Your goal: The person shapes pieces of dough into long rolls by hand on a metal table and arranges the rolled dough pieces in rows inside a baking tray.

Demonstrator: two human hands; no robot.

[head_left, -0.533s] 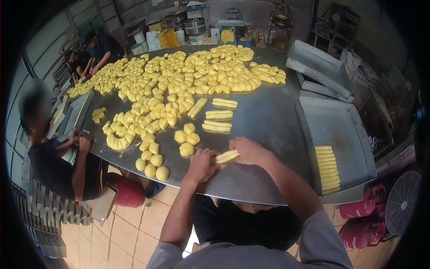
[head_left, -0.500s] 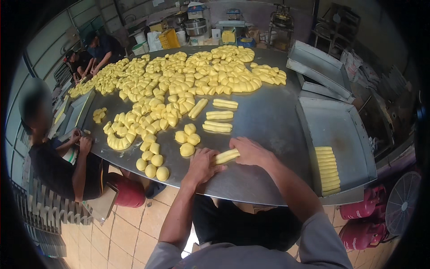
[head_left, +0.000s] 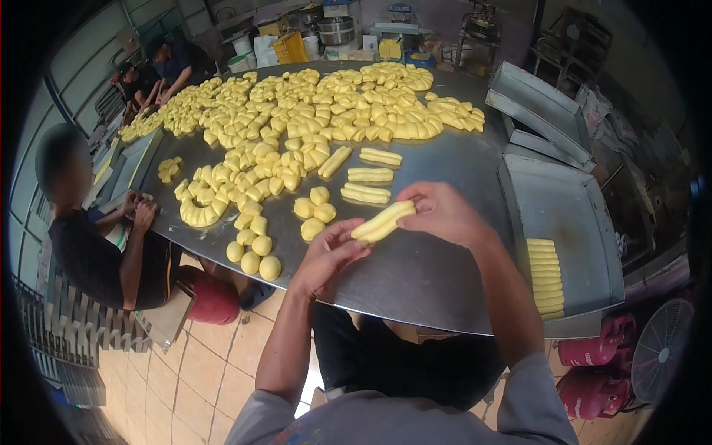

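Between my two hands a yellow dough roll (head_left: 384, 223) is held up just above the metal table (head_left: 437, 289). My left hand (head_left: 331, 251) grips its left end and my right hand (head_left: 443, 213) pinches its right end. Beyond them lie several shaped dough rolls (head_left: 369, 175) in a short column, with one more set at a slant. Left of these sits a small cluster of round dough balls (head_left: 314, 213). More dough balls (head_left: 251, 263) rest near the table's front edge. A great mass of cut dough pieces (head_left: 297, 111) covers the far side.
At right a metal tray (head_left: 586, 222) holds a row of dough rolls (head_left: 547, 278). Behind it, more trays (head_left: 534, 111) are stacked. A person (head_left: 111, 230) sits at the left, handling dough; two others work farther back. Red gas cylinders (head_left: 593, 393) and a fan (head_left: 662, 348) stand at lower right.
The dough roll has come up off the table, slightly away from me and to the right. My fingers now hold its ends instead of pressing it on the metal.
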